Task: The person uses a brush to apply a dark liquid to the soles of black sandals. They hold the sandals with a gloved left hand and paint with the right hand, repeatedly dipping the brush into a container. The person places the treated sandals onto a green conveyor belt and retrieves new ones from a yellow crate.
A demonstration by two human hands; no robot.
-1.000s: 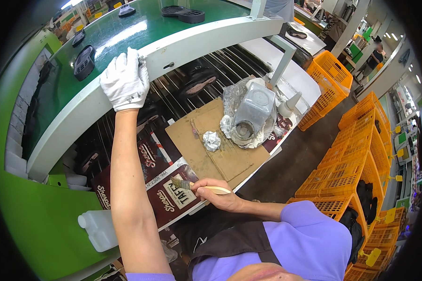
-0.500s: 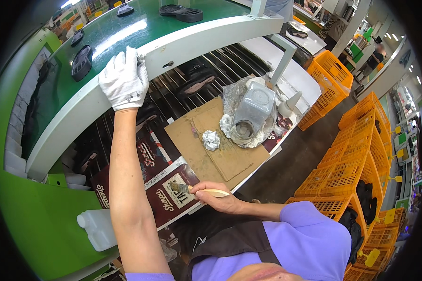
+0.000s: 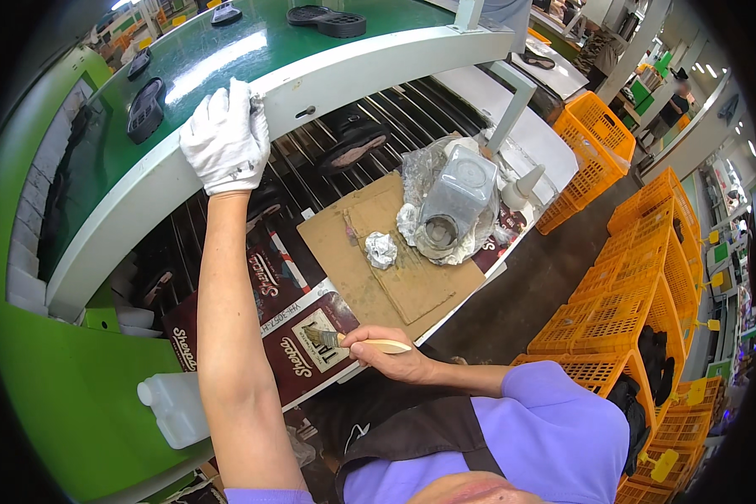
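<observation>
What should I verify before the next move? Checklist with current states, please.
1. Brush gripped by its handle in the right hand: ok.
2. Brush tip clear of the dark red board: cannot tell; they overlap in view.
3. Left hand gloved: ok, white glove, on the pale rail.
4. Right hand gloved: not ok, bare.
5. Dark soles lying on the green surface: ok.
6. Liquid in the clear plastic container: cannot tell.

A: Brush handle [image 3: 390, 344], in grip?
B: Partly covered by right hand [image 3: 392, 359].
A: Jug [image 3: 176, 412], well left of grip?
B: Partly behind left forearm [image 3: 237, 353].
A: Person [image 3: 674, 104], far right of grip?
B: Small, blurred.
</observation>
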